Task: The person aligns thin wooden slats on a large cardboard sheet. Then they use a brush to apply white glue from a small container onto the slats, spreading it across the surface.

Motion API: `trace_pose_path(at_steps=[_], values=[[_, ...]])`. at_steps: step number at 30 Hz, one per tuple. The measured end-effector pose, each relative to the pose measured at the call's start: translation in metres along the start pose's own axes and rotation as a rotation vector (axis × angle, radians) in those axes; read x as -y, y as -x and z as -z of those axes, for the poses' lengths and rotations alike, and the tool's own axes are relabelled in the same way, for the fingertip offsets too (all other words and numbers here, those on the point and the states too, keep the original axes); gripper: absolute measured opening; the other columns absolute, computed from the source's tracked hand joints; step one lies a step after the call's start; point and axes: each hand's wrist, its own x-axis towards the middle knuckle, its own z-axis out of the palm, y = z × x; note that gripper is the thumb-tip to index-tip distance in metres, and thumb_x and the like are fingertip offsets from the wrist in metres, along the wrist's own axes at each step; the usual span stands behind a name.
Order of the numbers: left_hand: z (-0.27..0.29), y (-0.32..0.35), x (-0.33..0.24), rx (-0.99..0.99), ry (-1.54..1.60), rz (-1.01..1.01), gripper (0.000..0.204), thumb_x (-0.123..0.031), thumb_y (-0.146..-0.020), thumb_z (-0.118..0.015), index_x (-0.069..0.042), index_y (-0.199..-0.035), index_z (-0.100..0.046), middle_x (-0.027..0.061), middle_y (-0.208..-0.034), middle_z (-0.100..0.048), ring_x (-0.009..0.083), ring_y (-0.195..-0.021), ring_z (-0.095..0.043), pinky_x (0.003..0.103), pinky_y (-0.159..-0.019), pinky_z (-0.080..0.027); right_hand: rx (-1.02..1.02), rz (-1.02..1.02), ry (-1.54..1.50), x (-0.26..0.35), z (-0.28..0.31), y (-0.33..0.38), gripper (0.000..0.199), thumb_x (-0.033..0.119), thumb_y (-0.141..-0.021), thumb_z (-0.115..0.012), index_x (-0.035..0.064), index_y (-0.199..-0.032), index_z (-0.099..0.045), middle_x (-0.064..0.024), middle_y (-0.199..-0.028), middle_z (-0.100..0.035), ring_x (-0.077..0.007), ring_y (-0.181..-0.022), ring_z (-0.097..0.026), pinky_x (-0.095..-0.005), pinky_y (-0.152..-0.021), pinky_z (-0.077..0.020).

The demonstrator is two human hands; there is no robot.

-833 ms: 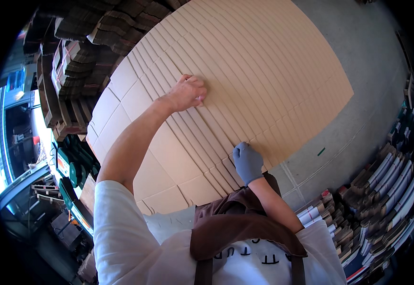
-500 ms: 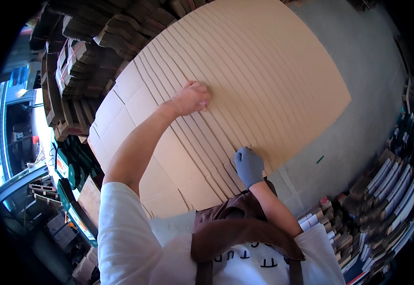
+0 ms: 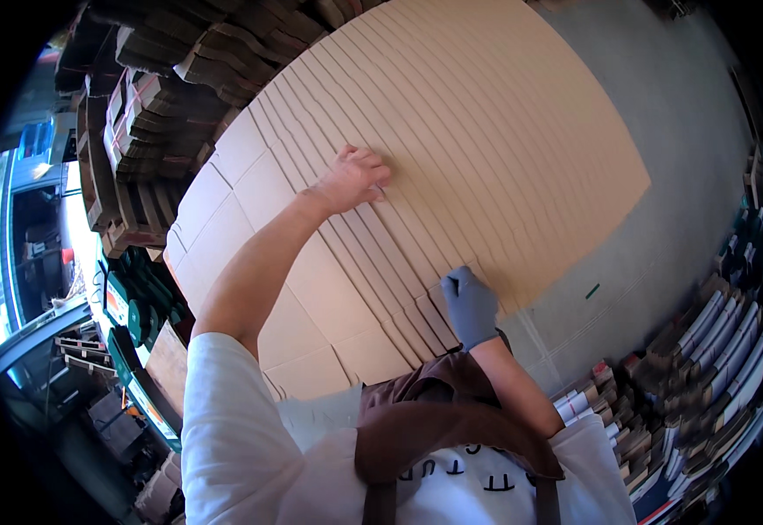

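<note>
A fanned stack of flat brown cardboard sheets (image 3: 486, 149) spreads before me, their edges overlapping in long, nearly parallel steps. My left hand (image 3: 357, 178), bare, reaches onto the middle of the stack with its fingers curled down at a sheet edge; the fingertips are partly hidden. Close to my body, my right hand (image 3: 469, 304) wears a grey glove and is closed at the near end of the stepped edges, gripping a sheet there. The leftmost sheet shows crease lines across its face.
Bundles of stacked cardboard (image 3: 150, 118) rest on a wooden pallet (image 3: 128, 214) at the far left. Green equipment (image 3: 136, 306) stands on the left. More bundled cardboard (image 3: 705, 350) lies at the right, beyond the grey floor (image 3: 653, 114).
My right hand has shifted slightly to the right along the near edge. My left hand stays almost in place, its fingers a little more curled. The sheets have slid slightly right.
</note>
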Motion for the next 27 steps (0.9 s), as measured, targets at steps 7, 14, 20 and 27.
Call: trace_pose_path(at_steps=[7,14,20,27], values=[[0.001,0.006,-0.006,0.035,-0.112,-0.025,0.020,-0.026,-0.081,-0.075,-0.014,-0.084,-0.060,0.0015,-0.091,-0.056,0.0220,-0.102,-0.053,0.042,-0.099,-0.036,0.136,0.047,0.123,0.008,-0.019,0.026,0.022,0.034,-0.093,-0.059,0.0123,-0.090,-0.059,-0.0092,-0.077,-0.067,-0.0308,-0.066,-0.066,-0.0436,-0.058,-0.0515],[0.013,0.011,0.004,0.118,0.056,-0.108,0.023,-0.020,-0.073,-0.081,-0.012,-0.085,-0.062,0.0019,-0.097,-0.056,0.0231,-0.109,-0.051,0.039,-0.105,-0.036,0.112,0.002,-0.032,0.010,-0.013,0.023,0.022,0.034,-0.088,-0.065,0.0117,-0.088,-0.063,-0.0098,-0.078,-0.067,-0.0316,-0.070,-0.066,-0.0442,-0.062,-0.0519],[0.010,0.012,0.007,0.150,0.089,-0.097,0.022,-0.020,-0.073,-0.081,-0.013,-0.084,-0.063,0.0016,-0.099,-0.056,0.0237,-0.112,-0.050,0.039,-0.108,-0.035,0.169,0.006,0.008,0.008,-0.018,0.020,0.019,0.030,-0.088,-0.063,0.0110,-0.083,-0.064,-0.0107,-0.080,-0.067,-0.0331,-0.070,-0.065,-0.0453,-0.064,-0.0511],[0.010,0.012,0.007,0.128,0.095,-0.090,0.021,-0.020,-0.074,-0.081,-0.012,-0.081,-0.063,0.0009,-0.099,-0.056,0.0221,-0.113,-0.049,0.039,-0.110,-0.032,0.196,-0.017,0.081,0.011,-0.022,0.018,0.018,0.026,-0.091,-0.057,0.0096,-0.084,-0.061,-0.0129,-0.082,-0.066,-0.0341,-0.074,-0.065,-0.0475,-0.063,-0.0519]])
